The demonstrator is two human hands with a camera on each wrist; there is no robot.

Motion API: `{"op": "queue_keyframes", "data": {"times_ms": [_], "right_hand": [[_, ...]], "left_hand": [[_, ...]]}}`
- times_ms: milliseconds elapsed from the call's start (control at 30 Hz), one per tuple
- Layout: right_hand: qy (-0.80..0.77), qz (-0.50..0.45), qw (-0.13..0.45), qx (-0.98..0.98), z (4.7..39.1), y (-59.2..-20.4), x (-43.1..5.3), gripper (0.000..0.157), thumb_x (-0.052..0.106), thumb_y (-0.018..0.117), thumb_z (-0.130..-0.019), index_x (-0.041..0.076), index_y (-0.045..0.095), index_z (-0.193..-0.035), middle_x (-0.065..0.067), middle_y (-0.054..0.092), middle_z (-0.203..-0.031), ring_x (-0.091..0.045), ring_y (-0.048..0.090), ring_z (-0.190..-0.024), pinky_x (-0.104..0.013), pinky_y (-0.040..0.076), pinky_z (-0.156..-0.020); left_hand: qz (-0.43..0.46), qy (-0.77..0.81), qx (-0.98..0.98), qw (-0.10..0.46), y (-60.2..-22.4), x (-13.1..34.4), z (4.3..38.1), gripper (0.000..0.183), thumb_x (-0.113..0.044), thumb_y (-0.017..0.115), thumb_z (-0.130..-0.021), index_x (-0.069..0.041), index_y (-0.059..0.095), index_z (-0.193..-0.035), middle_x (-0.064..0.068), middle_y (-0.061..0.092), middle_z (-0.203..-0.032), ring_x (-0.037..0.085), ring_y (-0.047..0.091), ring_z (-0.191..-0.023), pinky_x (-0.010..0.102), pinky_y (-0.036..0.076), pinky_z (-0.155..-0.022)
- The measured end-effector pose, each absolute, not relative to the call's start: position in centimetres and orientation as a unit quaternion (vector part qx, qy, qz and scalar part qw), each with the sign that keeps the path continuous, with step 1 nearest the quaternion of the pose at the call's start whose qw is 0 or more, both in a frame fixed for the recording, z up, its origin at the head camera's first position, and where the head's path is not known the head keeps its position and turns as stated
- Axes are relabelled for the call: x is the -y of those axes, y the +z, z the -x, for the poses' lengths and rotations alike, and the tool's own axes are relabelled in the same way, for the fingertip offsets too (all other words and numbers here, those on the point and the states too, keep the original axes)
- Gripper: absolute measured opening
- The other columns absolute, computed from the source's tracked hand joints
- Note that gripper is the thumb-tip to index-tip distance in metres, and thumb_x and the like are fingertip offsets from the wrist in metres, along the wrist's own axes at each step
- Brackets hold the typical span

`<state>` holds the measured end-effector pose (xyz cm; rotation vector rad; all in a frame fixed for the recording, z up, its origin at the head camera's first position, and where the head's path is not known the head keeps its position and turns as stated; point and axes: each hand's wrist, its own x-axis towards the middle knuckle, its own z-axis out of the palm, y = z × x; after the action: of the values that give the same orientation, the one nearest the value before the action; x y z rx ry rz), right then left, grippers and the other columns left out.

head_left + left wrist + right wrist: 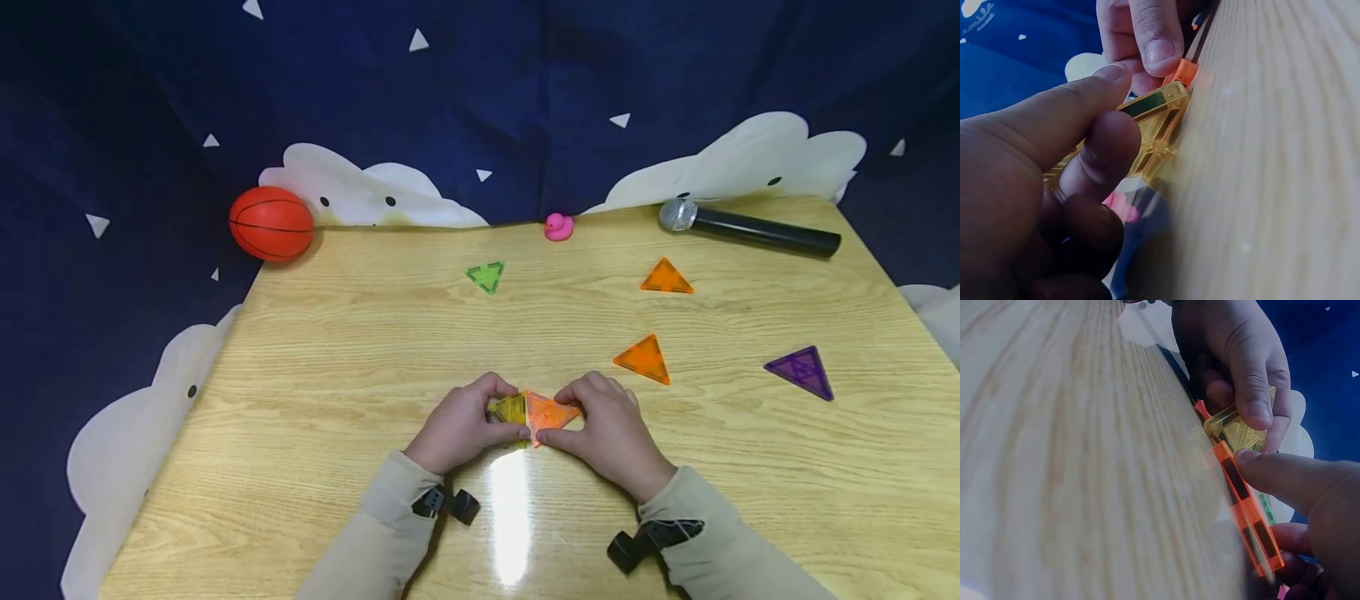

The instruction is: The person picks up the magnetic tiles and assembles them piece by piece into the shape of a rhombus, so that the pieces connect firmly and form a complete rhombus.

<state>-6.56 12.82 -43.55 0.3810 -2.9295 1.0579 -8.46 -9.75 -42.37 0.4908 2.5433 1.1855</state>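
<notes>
Between thumb and fingers, my left hand (463, 427) pinches a yellow see-through triangular magnetic tile (510, 408). In the left wrist view this yellow tile (1154, 128) is tilted up from the wooden surface. An orange triangular magnetic tile (547, 413) is pinched by my right hand (617, 433), low over the table. The two tiles meet edge to edge between the hands in the head view. From the right wrist, the orange tile (1247, 509) lies nearly flat, its near corner right at the yellow one. Fingers cover parts of both tiles.
On the wooden table (300, 367) lie a green triangle tile (486, 277), two more orange triangles (666, 277) and a purple one (804, 372). Along the back are a red toy basketball (271, 223), a pink rubber duck (558, 227) and a microphone (757, 230), before a dark blue curtain (480, 92).
</notes>
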Motion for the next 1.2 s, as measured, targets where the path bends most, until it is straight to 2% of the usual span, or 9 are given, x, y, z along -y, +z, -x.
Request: {"op": "queue_keyframes", "data": {"times_ms": [367,567,800,1200], "right_hand": [[0.356,-0.119,-0.003,0.927,6.9,-43.3,-12.3,0.039,0.040,0.089,-0.074,0.015,0.071,-0.097,0.003,0.059,-0.096,-0.019,0.053,-0.091,-0.043,0.031,-0.084],[0.387,-0.115,-0.016,0.915,7.6,-42.8,-12.5,0.032,0.035,0.086,-0.079,0.014,0.070,-0.098,0.001,0.062,-0.100,-0.020,0.056,-0.093,-0.042,0.038,-0.085],[0.411,-0.124,0.004,0.903,9.3,-42.2,-12.8,0.023,0.029,0.076,-0.090,0.010,0.069,-0.101,-0.001,0.065,-0.097,-0.020,0.054,-0.084,-0.037,0.044,-0.076],[0.445,-0.125,0.006,0.887,12.9,-42.0,-12.1,0.016,0.025,0.073,-0.093,0.012,0.068,-0.101,-0.002,0.065,-0.093,-0.018,0.055,-0.082,-0.037,0.046,-0.076]], "left_hand": [[-0.161,0.402,-0.891,0.138,-42.2,10.2,8.6,0.044,-0.033,0.083,-0.084,-0.017,0.063,-0.119,-0.008,0.059,-0.074,0.008,0.046,-0.062,0.024,0.039,-0.056],[-0.157,0.409,-0.888,0.139,-42.3,10.5,8.6,0.043,-0.031,0.083,-0.084,-0.017,0.063,-0.119,-0.006,0.057,-0.069,0.007,0.046,-0.059,0.024,0.038,-0.053],[-0.158,0.419,-0.883,0.142,-42.5,10.7,8.7,0.039,-0.023,0.079,-0.087,-0.014,0.062,-0.121,-0.007,0.059,-0.066,0.005,0.052,-0.055,0.024,0.042,-0.051],[-0.169,0.437,-0.874,0.130,-42.6,10.6,8.8,0.036,-0.014,0.074,-0.088,-0.012,0.062,-0.122,-0.010,0.061,-0.066,0.004,0.052,-0.054,0.022,0.041,-0.049]]}}
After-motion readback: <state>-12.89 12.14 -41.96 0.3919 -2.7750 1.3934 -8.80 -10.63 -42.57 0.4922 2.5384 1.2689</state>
